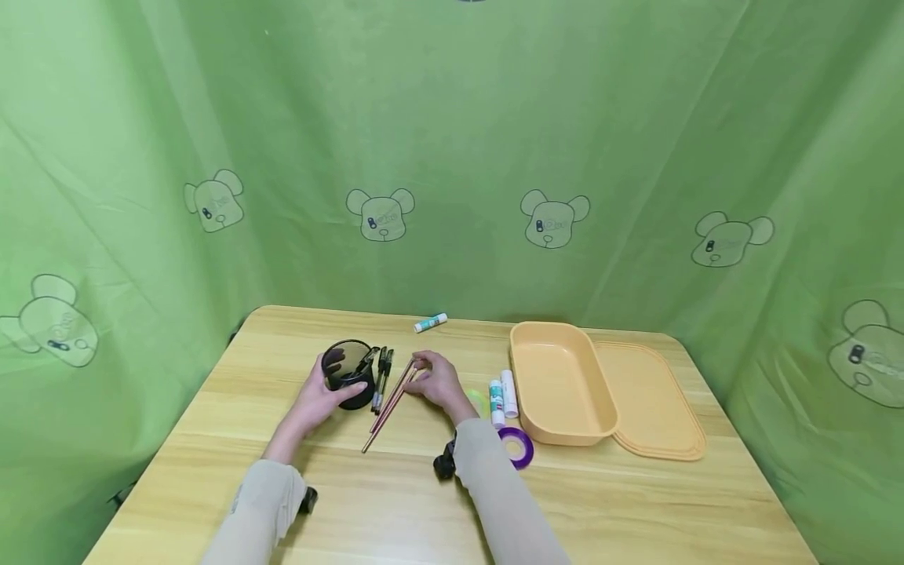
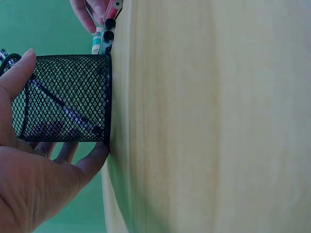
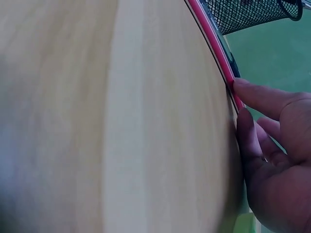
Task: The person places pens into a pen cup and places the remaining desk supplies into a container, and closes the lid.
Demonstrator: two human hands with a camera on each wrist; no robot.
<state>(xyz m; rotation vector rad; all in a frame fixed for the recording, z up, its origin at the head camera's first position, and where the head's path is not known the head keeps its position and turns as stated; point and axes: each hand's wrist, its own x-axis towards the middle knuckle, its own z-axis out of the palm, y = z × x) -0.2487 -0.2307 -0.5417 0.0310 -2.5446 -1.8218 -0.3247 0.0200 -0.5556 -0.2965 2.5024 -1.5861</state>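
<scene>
My left hand [image 1: 318,402] grips a black mesh pen cup [image 2: 63,90], with the thumb near its rim and the fingers around its far side. A pen [image 2: 73,114] leans inside the cup, showing through the mesh. Just right of the cup, a few black-capped pens [image 1: 382,380] lie side by side on the table. Beside them are slim reddish pencils [image 1: 390,408], lying slanted. My right hand [image 1: 439,384] pinches the far end of a red pencil [image 3: 218,46] between thumb and finger, low at the tabletop.
Right of my right hand lie two glue sticks [image 1: 497,404], a light green tape roll [image 1: 478,402] and a purple tape roll [image 1: 528,455]. An orange bin [image 1: 565,436] stands beside its flat lid [image 1: 657,400]. Another glue stick [image 1: 431,322] lies near the back edge.
</scene>
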